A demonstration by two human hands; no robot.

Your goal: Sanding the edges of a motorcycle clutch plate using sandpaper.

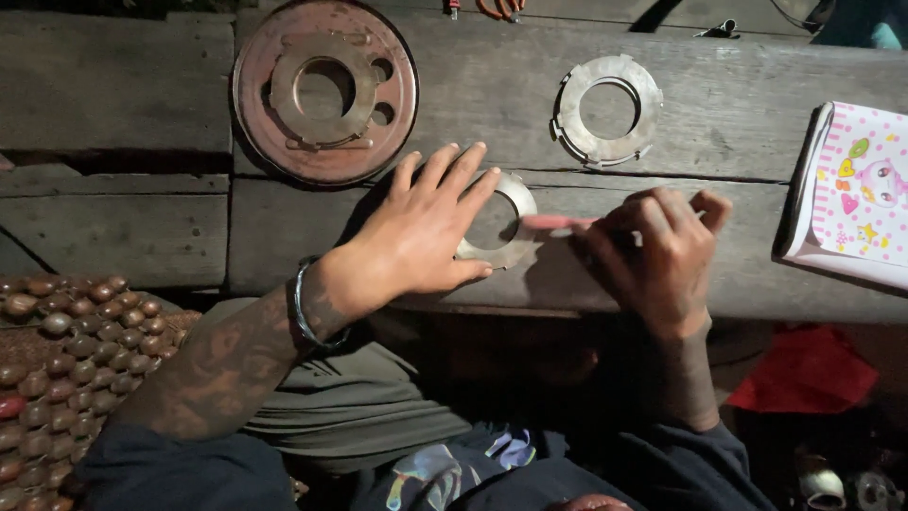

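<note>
A flat grey metal ring plate lay on the weathered wooden plank desk, pinned under the left hand, whose fingers were spread flat and open across its left edge. The right hand had its fingers curled shut on a slim pink pen-like tool, tip at the ring's right edge. The ring looked stiff, thin, fairly light and smooth; its outer edge seemed the best place to grip it.

Left hand is lying palm down at frame centre, fingers spread and extended toward the upper right, wrist wearing a dark band. Right hand is sitting right of centre, fingers curled in a pinch.
</note>
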